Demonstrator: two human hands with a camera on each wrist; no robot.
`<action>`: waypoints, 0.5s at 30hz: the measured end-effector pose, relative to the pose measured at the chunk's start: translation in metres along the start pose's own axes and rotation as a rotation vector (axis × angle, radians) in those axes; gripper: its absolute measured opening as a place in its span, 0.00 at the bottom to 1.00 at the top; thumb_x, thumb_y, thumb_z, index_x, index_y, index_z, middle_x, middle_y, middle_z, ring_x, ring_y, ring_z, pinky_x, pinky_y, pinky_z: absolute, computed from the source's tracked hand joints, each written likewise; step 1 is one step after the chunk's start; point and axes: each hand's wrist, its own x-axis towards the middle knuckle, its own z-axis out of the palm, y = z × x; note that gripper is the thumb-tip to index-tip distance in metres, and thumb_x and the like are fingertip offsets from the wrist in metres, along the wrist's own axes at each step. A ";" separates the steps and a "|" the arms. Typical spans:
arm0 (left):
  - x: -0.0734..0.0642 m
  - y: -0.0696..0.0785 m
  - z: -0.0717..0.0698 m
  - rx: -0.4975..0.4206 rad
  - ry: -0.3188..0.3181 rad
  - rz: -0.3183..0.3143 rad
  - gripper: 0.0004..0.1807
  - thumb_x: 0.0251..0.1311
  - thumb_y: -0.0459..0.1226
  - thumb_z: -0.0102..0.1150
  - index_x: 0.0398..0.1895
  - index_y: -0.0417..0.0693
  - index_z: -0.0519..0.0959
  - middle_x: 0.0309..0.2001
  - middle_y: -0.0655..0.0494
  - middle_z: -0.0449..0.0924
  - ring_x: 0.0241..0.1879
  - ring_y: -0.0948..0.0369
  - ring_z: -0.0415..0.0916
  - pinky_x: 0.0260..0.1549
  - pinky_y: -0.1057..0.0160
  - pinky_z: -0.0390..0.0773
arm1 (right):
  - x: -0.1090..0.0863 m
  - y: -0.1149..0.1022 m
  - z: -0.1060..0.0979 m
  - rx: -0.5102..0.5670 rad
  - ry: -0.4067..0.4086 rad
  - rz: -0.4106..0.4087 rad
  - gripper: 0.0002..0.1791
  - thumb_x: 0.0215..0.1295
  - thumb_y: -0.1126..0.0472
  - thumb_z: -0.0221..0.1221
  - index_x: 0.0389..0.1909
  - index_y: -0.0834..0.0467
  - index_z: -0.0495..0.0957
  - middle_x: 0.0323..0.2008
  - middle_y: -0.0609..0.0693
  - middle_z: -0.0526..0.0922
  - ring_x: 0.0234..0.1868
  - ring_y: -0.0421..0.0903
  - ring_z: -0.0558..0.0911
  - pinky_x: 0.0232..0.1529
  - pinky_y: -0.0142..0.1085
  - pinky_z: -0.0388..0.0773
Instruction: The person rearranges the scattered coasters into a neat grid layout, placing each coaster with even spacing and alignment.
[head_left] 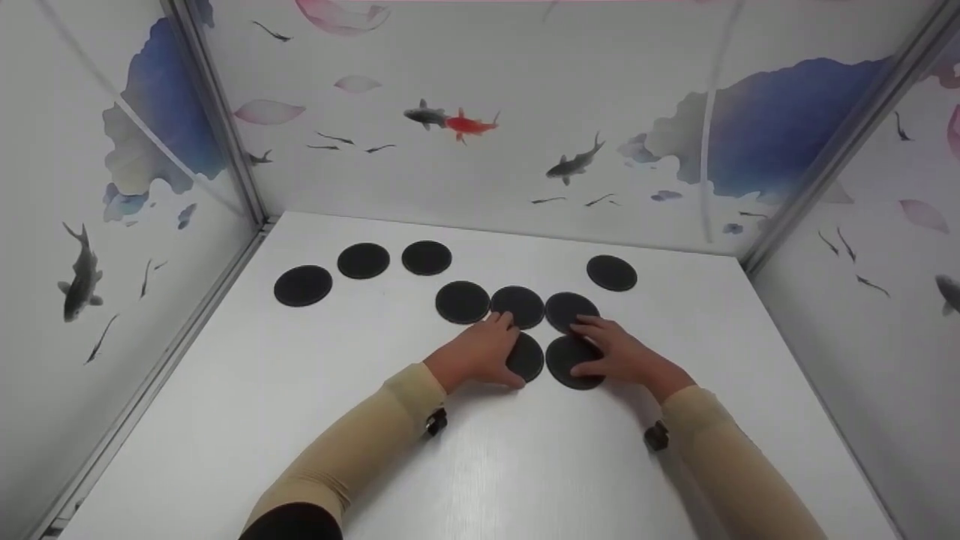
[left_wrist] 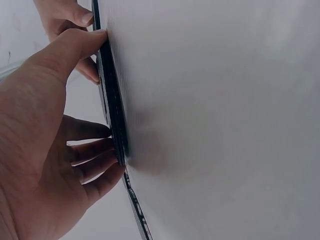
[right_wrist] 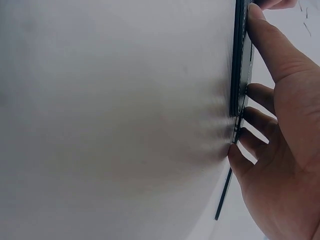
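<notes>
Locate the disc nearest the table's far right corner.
In the head view, that black disc lies right of centre, beyond the right hand, near the back wall.

Matt black discs [head_left: 463,302], smooth tabletop [head_left: 495,465] with a soft gloss, cloth sleeves [head_left: 352,442], metal-looking corner posts [head_left: 216,105]

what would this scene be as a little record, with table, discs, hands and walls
table: white
black discs: nine, lying flat
grouped: five, three behind two
apart: three on the left, one at back right
left hand: touches the group's front-left disc
right hand: touches the group's front-right disc
walls: white, printed with fish
</notes>
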 end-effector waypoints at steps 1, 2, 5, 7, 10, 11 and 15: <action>0.000 0.000 0.000 -0.002 -0.001 -0.002 0.56 0.47 0.71 0.64 0.69 0.39 0.69 0.66 0.43 0.66 0.61 0.51 0.67 0.61 0.56 0.74 | 0.000 0.000 0.000 0.000 0.002 -0.002 0.52 0.54 0.33 0.70 0.76 0.50 0.64 0.79 0.51 0.54 0.78 0.58 0.53 0.73 0.56 0.56; 0.001 0.000 0.000 -0.002 -0.004 -0.004 0.56 0.46 0.71 0.64 0.69 0.39 0.69 0.66 0.44 0.66 0.61 0.51 0.67 0.61 0.56 0.74 | 0.000 0.000 0.000 0.000 0.002 -0.003 0.52 0.54 0.32 0.70 0.76 0.50 0.64 0.79 0.51 0.54 0.78 0.58 0.53 0.73 0.56 0.56; 0.002 0.001 0.001 -0.006 -0.008 -0.009 0.57 0.46 0.72 0.64 0.69 0.38 0.69 0.66 0.43 0.65 0.61 0.51 0.67 0.61 0.56 0.74 | -0.001 0.000 -0.001 -0.001 0.004 -0.010 0.52 0.54 0.32 0.69 0.76 0.50 0.64 0.79 0.51 0.54 0.78 0.58 0.53 0.74 0.56 0.55; 0.004 0.001 0.001 -0.004 -0.010 -0.011 0.58 0.46 0.72 0.64 0.69 0.38 0.69 0.67 0.42 0.64 0.62 0.51 0.66 0.61 0.56 0.73 | -0.001 0.001 0.000 0.000 0.005 -0.010 0.52 0.54 0.31 0.69 0.76 0.50 0.64 0.79 0.51 0.54 0.78 0.58 0.53 0.74 0.56 0.55; 0.004 0.002 0.003 0.001 -0.008 -0.017 0.58 0.45 0.73 0.63 0.69 0.38 0.69 0.68 0.41 0.63 0.64 0.50 0.65 0.62 0.56 0.72 | 0.000 0.001 0.000 0.002 0.005 -0.010 0.52 0.54 0.31 0.69 0.76 0.50 0.64 0.79 0.51 0.54 0.78 0.58 0.53 0.74 0.56 0.55; 0.004 0.002 0.003 0.001 -0.008 -0.020 0.58 0.45 0.73 0.63 0.69 0.38 0.69 0.69 0.41 0.63 0.64 0.50 0.65 0.62 0.56 0.72 | -0.001 0.001 0.000 0.004 0.006 -0.010 0.52 0.54 0.32 0.69 0.76 0.50 0.64 0.79 0.51 0.54 0.78 0.58 0.53 0.73 0.56 0.55; 0.004 0.003 0.001 -0.014 -0.013 -0.033 0.58 0.47 0.73 0.63 0.70 0.38 0.69 0.72 0.39 0.60 0.69 0.48 0.62 0.65 0.55 0.70 | -0.001 0.000 0.000 0.007 0.004 -0.009 0.51 0.54 0.33 0.69 0.76 0.50 0.64 0.79 0.50 0.54 0.78 0.58 0.53 0.74 0.56 0.55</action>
